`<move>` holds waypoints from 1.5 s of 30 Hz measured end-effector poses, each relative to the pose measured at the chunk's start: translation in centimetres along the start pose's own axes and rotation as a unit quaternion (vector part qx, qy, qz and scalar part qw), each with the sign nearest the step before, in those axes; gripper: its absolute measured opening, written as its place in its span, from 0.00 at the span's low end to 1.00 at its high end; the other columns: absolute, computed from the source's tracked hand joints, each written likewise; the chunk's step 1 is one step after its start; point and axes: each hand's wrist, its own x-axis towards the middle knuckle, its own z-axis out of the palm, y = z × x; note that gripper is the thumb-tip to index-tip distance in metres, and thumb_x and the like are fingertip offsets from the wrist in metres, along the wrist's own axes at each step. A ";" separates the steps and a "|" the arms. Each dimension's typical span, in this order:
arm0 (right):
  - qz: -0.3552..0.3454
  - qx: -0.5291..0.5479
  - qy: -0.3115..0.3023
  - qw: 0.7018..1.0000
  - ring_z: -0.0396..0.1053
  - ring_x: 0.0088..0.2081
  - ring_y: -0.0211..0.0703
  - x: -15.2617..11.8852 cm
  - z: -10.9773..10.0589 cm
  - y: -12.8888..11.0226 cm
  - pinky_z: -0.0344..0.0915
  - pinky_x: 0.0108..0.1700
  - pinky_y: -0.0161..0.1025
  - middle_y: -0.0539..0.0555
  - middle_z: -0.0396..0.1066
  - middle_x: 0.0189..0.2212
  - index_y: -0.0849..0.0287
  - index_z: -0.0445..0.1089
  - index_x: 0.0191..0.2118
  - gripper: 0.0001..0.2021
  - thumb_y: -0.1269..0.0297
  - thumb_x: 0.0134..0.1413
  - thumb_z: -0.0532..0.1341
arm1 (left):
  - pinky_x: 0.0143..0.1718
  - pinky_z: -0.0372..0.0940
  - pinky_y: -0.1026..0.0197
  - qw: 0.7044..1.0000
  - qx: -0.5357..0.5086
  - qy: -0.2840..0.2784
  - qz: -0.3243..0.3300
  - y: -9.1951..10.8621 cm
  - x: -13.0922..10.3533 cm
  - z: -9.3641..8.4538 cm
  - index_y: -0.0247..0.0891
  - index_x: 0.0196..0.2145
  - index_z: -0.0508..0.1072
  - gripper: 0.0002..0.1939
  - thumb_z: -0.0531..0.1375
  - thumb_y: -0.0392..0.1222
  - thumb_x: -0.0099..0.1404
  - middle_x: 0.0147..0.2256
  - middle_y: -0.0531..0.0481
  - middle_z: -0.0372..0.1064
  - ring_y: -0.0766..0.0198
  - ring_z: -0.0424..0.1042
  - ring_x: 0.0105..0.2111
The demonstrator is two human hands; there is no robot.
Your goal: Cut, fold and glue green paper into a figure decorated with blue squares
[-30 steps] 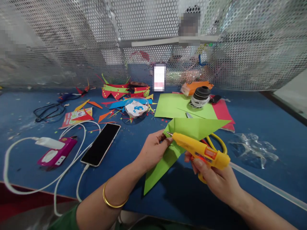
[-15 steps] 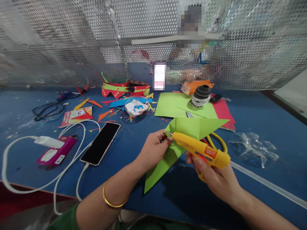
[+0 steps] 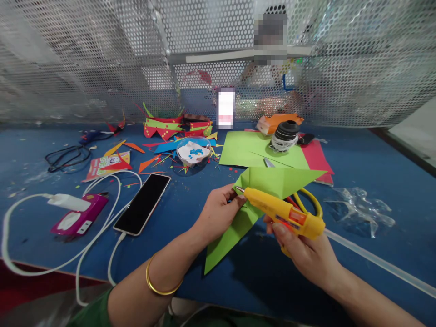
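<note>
On my head view I cannot confirm whether the nozzle [image 3: 240,189] touches the folded green paper [image 3: 272,180], which the left hand [image 3: 220,211], fingertips [image 3: 240,199] partly hidden, pinches over the worktop [image 3: 185,193], while the right hand [image 3: 306,254], forearm [image 3: 368,293] cut off at lower right, wraps around the leftward-pointing yellow glue gun [image 3: 270,203].
</note>
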 end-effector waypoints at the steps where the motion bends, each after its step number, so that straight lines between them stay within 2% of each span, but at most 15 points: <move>1: 0.000 -0.001 0.000 1.000 0.67 0.25 0.38 0.0 0.0 0.0 0.68 0.27 0.35 0.49 0.68 0.23 0.52 0.73 0.38 0.09 0.57 0.65 0.58 | 0.46 0.67 0.58 1.000 0.001 -0.001 0.000 0.0 0.0 0.0 0.38 0.41 0.80 0.11 0.61 0.42 0.63 0.40 0.47 0.78 0.58 0.74 0.42; 10: 0.008 0.001 -0.008 1.000 0.64 0.23 0.37 -0.1 -0.1 0.2 0.63 0.23 0.33 0.49 0.68 0.24 0.52 0.73 0.39 0.08 0.58 0.65 0.58 | 0.47 0.67 0.58 1.000 0.017 0.004 0.000 -0.1 0.0 -0.1 0.39 0.42 0.80 0.11 0.61 0.42 0.63 0.41 0.47 0.79 0.55 0.74 0.45; 16: 0.009 -0.003 -0.003 1.000 0.65 0.24 0.39 0.0 0.0 0.1 0.65 0.24 0.34 0.48 0.65 0.21 0.52 0.73 0.37 0.09 0.56 0.64 0.58 | 0.45 0.68 0.59 1.000 0.007 0.007 -0.001 -0.1 0.0 -0.1 0.39 0.42 0.80 0.11 0.61 0.42 0.63 0.40 0.48 0.79 0.57 0.75 0.42; 23: 0.020 -0.003 0.008 1.000 0.65 0.23 0.40 -0.2 -0.1 0.2 0.66 0.25 0.37 0.49 0.66 0.21 0.51 0.74 0.36 0.09 0.55 0.63 0.59 | 0.45 0.67 0.60 1.000 0.006 0.002 0.003 -0.2 0.0 -0.1 0.38 0.42 0.80 0.11 0.60 0.40 0.64 0.41 0.48 0.79 0.58 0.75 0.42; 31: -0.001 -0.016 0.000 1.000 0.66 0.24 0.37 0.2 -0.2 -0.1 0.67 0.28 0.36 0.50 0.71 0.27 0.53 0.71 0.33 0.09 0.57 0.64 0.59 | 0.43 0.66 0.61 1.000 -0.007 0.002 -0.001 -0.3 0.0 -0.2 0.38 0.42 0.80 0.11 0.62 0.44 0.65 0.41 0.47 0.79 0.57 0.75 0.42; 39: -0.004 -0.025 0.006 1.000 0.66 0.25 0.39 0.0 -0.1 0.0 0.66 0.27 0.36 0.49 0.66 0.22 0.53 0.72 0.35 0.10 0.57 0.64 0.58 | 0.47 0.66 0.59 1.000 -0.007 -0.006 -0.001 0.0 0.0 -0.1 0.37 0.43 0.79 0.12 0.62 0.44 0.64 0.43 0.47 0.79 0.57 0.75 0.44; 45: -0.006 -0.020 0.012 1.000 0.64 0.23 0.36 0.3 0.0 0.1 0.65 0.26 0.35 0.49 0.69 0.25 0.52 0.71 0.35 0.08 0.58 0.64 0.58 | 0.47 0.67 0.58 1.000 -0.011 0.008 -0.007 0.0 0.0 -0.1 0.37 0.41 0.79 0.11 0.63 0.45 0.63 0.43 0.46 0.79 0.55 0.74 0.46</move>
